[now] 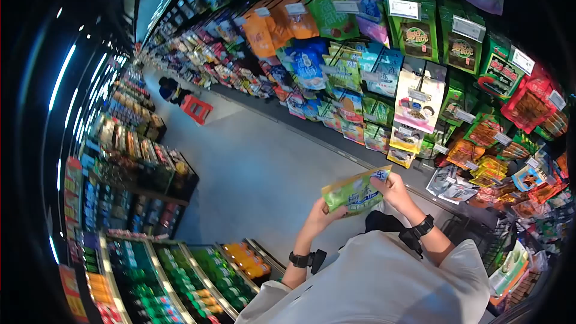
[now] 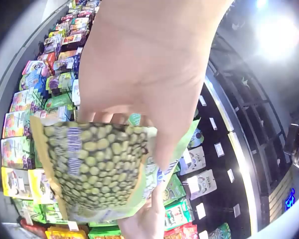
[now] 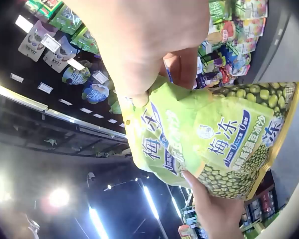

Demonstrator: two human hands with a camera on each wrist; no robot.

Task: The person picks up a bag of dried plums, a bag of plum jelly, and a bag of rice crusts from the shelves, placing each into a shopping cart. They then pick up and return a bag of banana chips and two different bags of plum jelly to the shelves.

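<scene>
Both hands hold a green snack pouch [image 1: 354,197] in front of the grey-shirted body, one at each end. Printed green beans and large Chinese lettering cover the pouch [image 3: 224,134] in the right wrist view. My left hand [image 1: 321,218] grips the left end, with its thumb over the face. At the other end, my right hand [image 1: 395,194] pinches the upper corner between thumb and fingers. The left wrist view shows the bean-printed side of the pouch [image 2: 94,164] under the left hand [image 2: 144,64]. Black straps with small cameras circle both wrists.
A long rack of hanging snack pouches [image 1: 417,36] with price tags runs along the right. Drink shelves [image 1: 198,270] stand lower left. Farther down the aisle, a person [image 1: 170,89] is beside a red stool [image 1: 196,110]. Packages lie in a dark wire basket [image 1: 498,246] at right.
</scene>
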